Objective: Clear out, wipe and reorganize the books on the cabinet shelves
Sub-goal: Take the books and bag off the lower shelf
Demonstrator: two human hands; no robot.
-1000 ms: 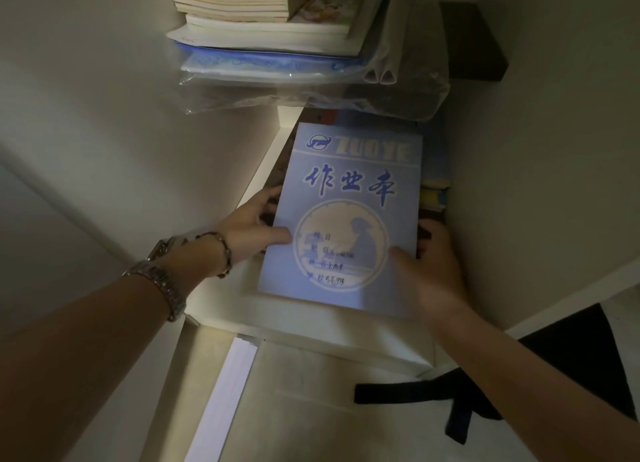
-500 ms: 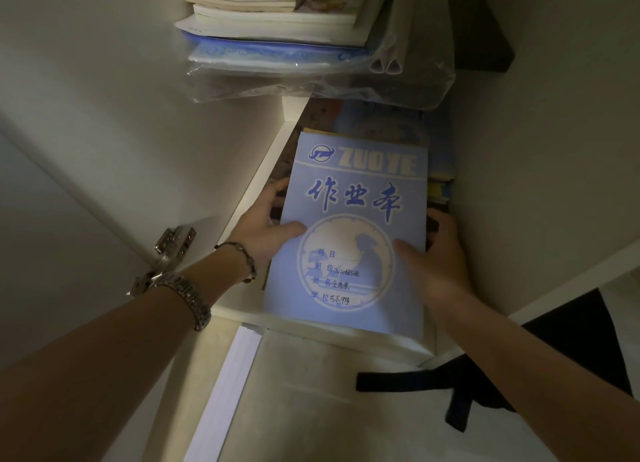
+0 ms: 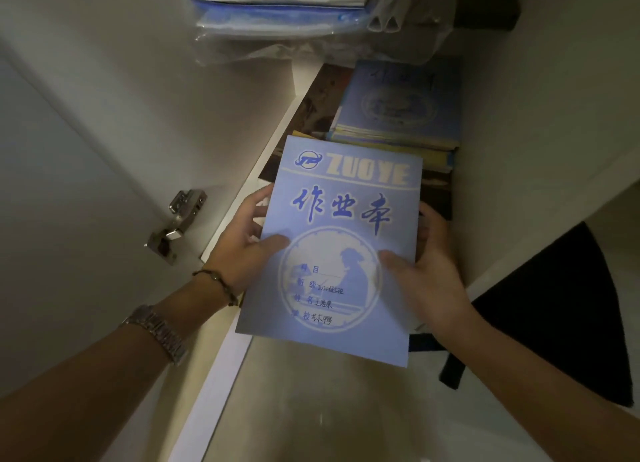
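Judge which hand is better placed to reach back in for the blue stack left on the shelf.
Right, probably. The stack of blue notebooks lies at the shelf's right side, straight beyond the right hand. The left hand sits by the cabinet's left wall and could keep its grip on the blue exercise book.

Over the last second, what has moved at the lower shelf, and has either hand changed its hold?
The blue exercise book has come out toward the person, off the stack of blue books that is now uncovered behind it. The left hand and right hand hold it by its side edges as before, thumbs on the cover. The plastic-wrapped pile on the upper shelf has stayed put.
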